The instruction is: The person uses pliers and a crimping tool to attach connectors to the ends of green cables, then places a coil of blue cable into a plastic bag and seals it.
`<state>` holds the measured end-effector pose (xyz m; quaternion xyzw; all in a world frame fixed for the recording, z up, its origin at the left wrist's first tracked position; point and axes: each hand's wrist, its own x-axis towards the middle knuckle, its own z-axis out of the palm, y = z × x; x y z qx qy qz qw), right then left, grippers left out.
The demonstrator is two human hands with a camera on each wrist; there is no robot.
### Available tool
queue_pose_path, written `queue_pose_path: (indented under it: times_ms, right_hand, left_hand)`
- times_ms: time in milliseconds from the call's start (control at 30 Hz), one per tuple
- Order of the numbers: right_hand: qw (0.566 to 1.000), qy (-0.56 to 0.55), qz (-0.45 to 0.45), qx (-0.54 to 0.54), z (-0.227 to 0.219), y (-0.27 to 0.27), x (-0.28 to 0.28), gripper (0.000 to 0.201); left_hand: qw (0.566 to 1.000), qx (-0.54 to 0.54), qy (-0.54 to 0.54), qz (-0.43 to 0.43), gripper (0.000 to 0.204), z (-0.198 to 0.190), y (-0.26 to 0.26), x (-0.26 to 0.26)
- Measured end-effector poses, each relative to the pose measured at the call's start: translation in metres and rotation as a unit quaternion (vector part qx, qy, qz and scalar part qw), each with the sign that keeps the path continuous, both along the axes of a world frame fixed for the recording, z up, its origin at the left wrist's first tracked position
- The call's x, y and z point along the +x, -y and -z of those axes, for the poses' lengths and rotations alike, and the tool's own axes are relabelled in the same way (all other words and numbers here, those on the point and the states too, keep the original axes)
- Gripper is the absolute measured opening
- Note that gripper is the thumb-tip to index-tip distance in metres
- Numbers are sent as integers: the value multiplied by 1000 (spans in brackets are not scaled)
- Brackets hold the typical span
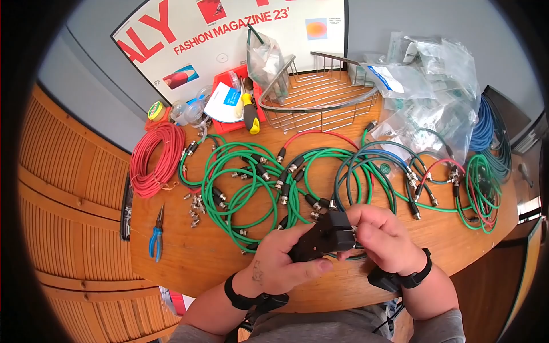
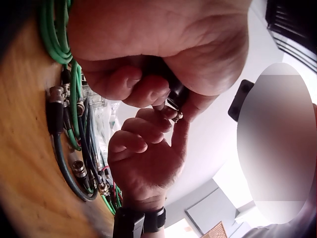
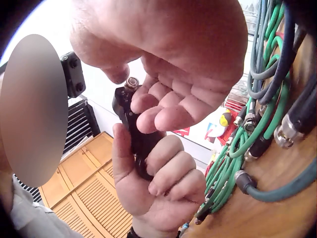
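My left hand [image 1: 283, 254] grips a black handheld tool [image 1: 337, 231], fingers wrapped round its body and thumb along the near side. At the tool's far end sits a small silver metal connector [image 3: 132, 83], round and hollow at its tip. My right hand [image 1: 386, 237] is close against that end, with its thumb and fingertips pinching the connector [image 2: 178, 117]. The right hand's other fingers curl loosely beside the tool. In the left wrist view, most of the tool is hidden behind the left hand.
Green cables [image 1: 229, 220] with black-and-silver connectors spread over the wooden table [image 1: 189, 251]. Blue-handled pliers [image 1: 155, 240] and a red cable coil [image 1: 151, 163] lie left. Behind are a red box [image 1: 220, 126], a wire rack [image 1: 320, 108] and plastic bags [image 1: 440, 80]; loose connectors [image 1: 196, 208] lie left of centre.
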<state>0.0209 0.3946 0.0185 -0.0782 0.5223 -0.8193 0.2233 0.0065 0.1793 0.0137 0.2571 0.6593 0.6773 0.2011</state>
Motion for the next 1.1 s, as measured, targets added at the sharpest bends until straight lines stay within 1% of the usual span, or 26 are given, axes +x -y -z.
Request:
queue_pose_path:
  times_ms: [33, 167, 233, 267, 333, 367, 433, 467, 533, 667, 767, 833, 867, 933, 967, 1033, 1067, 1100]
  right_hand:
    - [999, -4, 26, 17, -2, 1, 1, 43]
    - [999, -11, 26, 22, 2, -2, 1, 44]
    - [997, 36, -56, -24, 4, -8, -1, 45]
    - [997, 36, -56, -24, 3, -8, -1, 45]
    - [999, 38, -28, -2, 0, -4, -1, 49]
    - [999, 39, -28, -3, 1, -3, -1, 49]
    - [993, -62, 40, 90, 5, -2, -1, 48]
    - [993, -62, 41, 90, 6, 0, -2, 48]
    - [976, -138, 101, 138, 7, 3, -2, 43]
    - [969, -149, 108, 168, 1, 0, -2, 41]
    - [967, -117, 131, 184, 0, 2, -2, 38]
    - [958, -156, 136, 200, -1, 3, -2, 34]
    - [958, -155, 137, 200, -3, 3, -2, 34]
    - [944, -176, 138, 241, -7, 4, -4, 31]
    - [944, -175, 138, 241, -6, 4, -4, 31]
    - [921, -214, 162, 282, -3, 5, -5, 31]
    - [921, -213, 163, 282, -3, 5, -6, 31]
    - [902, -238, 177, 313, -4, 5, -7, 30]
  left_hand:
    - [1000, -18, 6, -9, 43, 3, 1, 0]
    - [1000, -25, 3, -9, 43, -4, 1, 1]
    - [998, -67, 12, -5, 52, 0, 3, 1]
    - [998, -67, 12, -5, 52, -1, 0, 1]
    - [990, 83, 115, -2, 51, -6, -10, 1]
    - [990, 83, 116, -2, 51, -3, -9, 0]
    - [953, 88, 285, 48, 55, 8, -3, -1]
    - [953, 87, 285, 48, 55, 12, -2, -2]
    - [914, 163, 353, 117, 53, 17, 0, -3]
    - [904, 160, 369, 143, 57, 16, 0, -6]
    - [908, 140, 371, 137, 56, 14, 0, -6]
    - [912, 131, 365, 135, 55, 15, -1, -6]
    - [911, 131, 366, 136, 55, 16, -1, -6]
    - [908, 135, 375, 131, 54, 18, -1, -6]
    - [908, 135, 375, 131, 54, 19, -1, -6]
    - [894, 146, 409, 107, 52, 21, -1, -5]
    - [894, 146, 410, 108, 52, 21, -2, -5]
    - [904, 132, 399, 78, 51, 20, -4, -4]
